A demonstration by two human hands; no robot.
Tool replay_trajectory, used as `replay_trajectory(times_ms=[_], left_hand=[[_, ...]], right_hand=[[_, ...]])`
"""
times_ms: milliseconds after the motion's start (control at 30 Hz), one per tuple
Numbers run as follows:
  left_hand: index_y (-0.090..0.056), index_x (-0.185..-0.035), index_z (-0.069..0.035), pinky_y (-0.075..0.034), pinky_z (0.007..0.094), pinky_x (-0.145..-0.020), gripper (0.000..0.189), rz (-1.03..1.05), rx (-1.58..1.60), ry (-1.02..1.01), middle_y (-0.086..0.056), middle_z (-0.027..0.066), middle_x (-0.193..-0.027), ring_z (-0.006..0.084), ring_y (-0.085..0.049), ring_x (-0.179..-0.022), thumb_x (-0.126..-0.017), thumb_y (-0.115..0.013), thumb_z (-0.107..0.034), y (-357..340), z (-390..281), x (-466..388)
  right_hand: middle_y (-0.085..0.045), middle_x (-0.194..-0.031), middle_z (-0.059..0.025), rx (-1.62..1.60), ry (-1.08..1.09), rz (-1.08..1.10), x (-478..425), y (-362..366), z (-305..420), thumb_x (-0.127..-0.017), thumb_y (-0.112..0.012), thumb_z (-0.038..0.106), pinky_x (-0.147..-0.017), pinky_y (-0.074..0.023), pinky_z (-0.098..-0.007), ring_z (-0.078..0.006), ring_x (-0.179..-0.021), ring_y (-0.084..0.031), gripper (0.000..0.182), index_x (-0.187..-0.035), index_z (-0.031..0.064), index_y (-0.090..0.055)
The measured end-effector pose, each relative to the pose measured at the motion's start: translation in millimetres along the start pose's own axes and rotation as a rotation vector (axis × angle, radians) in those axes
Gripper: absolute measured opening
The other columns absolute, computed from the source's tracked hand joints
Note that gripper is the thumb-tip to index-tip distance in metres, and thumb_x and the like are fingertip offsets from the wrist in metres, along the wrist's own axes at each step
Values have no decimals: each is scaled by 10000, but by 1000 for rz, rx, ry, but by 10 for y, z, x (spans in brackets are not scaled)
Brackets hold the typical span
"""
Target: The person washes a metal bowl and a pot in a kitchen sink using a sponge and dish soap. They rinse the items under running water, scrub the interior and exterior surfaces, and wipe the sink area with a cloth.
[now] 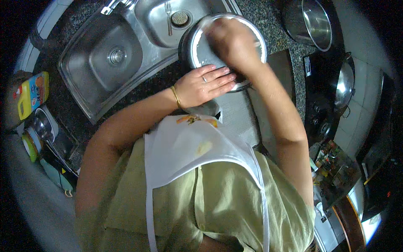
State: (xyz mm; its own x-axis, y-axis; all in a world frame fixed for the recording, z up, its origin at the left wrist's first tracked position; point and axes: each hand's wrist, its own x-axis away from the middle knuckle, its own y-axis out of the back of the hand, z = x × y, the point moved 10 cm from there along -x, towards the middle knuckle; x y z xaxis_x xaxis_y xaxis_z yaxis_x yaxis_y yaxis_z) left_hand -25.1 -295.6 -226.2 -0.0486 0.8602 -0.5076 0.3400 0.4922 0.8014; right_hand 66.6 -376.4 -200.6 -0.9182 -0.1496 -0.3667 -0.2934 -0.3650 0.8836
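Observation:
A round stainless steel pot stands at the counter's edge, right of the double sink. My right hand is over its inside, blurred by motion, fingers curled downward; whether it holds anything cannot be made out. My left hand, with a ring and a gold-coloured bangle, lies flat against the near rim, fingers extended and wet, reaching over the opening. What the pot contains is largely hidden by the right hand.
A fork lies by the drain of the double steel sink. Another metal pot stands at upper right, above a stove bearing a wok. A yellow jug and a ladle are at left.

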Motion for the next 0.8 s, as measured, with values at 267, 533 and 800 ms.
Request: replay_trajectory(times_ms=[267,533,800], left_hand=[[-667,-1078,-164,-388,386,-978,287,18,-3,25,-628,66,-1157,218,-569,-1103,-849,-517,-248,-10,21,27],[-631,-1133,-174,-377,395,-995,324,-9,-51,37,-600,7,-1196,182,-521,-1165,-842,-507,-243,19,-8,-28],[-602,-1192,-170,-363,385,-1011,356,-3,-106,65,-557,11,-1289,184,-503,-1207,-856,-505,-235,-14,29,-28]], right_hand=[[-573,-813,-25,9,-6,-81,-54,-21,70,-714,-637,192,-700,-449,-380,-257,-775,-563,195,-896,172,-705],[-591,-862,-109,119,-178,-112,-101,121,-156,-764,-637,147,-646,-462,-421,-293,-788,-570,175,-928,151,-696],[-581,-1016,-122,466,-366,-143,95,204,-596,-798,-627,189,-740,-423,-447,-320,-914,-537,325,-1122,172,-621]])
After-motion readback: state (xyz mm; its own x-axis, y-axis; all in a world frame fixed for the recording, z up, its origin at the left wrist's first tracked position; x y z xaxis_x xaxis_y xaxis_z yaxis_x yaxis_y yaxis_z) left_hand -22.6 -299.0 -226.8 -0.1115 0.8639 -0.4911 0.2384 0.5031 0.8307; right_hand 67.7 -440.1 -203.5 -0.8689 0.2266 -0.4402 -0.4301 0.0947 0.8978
